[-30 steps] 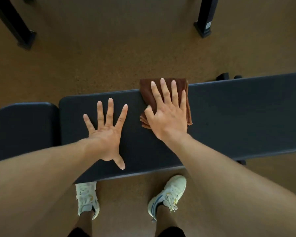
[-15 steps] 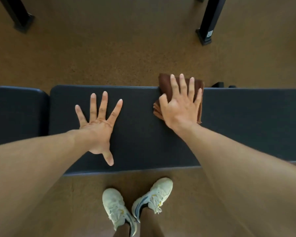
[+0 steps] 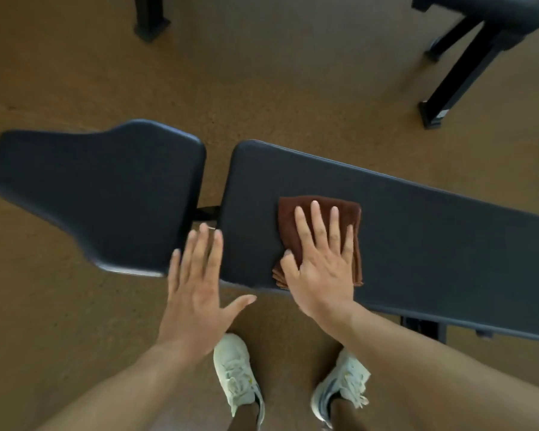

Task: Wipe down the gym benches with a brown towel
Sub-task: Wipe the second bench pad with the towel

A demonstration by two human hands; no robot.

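Note:
A dark padded gym bench runs across the view: a long back pad (image 3: 433,244) on the right and a shorter seat pad (image 3: 106,194) on the left, with a gap between them. A folded brown towel (image 3: 319,206) lies on the long pad near its left end. My right hand (image 3: 321,269) lies flat on the towel with its fingers spread, pressing it onto the pad. My left hand (image 3: 196,293) is open and holds nothing; its fingertips are over the near edge of the bench at the gap.
Brown speckled floor all around. My two white shoes (image 3: 240,374) stand just in front of the bench. A second bench on black legs (image 3: 467,63) stands at the back right, and another black post (image 3: 150,17) at the back left.
The towel and my right hand have slid left and toward the near side of the long pad. My left hand came off the pad and back to its near edge. The view shifted left.

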